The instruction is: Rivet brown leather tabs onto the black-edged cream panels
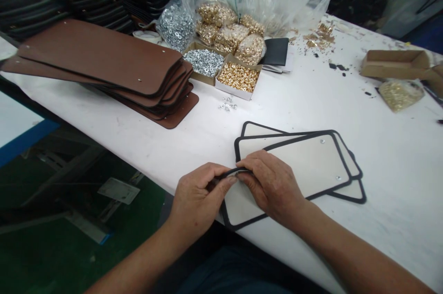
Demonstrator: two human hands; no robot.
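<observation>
Two-handed grip: my left hand [195, 195] and right hand [275, 185] pinch the bowed edge of the top panel [308, 160], over other panels [352, 189] on the worktop [394, 155]. I judge it light, flexible; hold its black rim [248, 223].

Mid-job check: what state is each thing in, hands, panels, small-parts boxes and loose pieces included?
Left hand: pinching the edge of the top black-bordered panel
Right hand: pinching the same panel
Top black-bordered panel: pale side up, edge bowed at the hands
Lower black-bordered panels: partly covered
Brown panels: stacked unevenly
Silver-washer box: open, filled
Gold-coloured fastener box: open, filled
Loose silver pieces: scattered
</observation>
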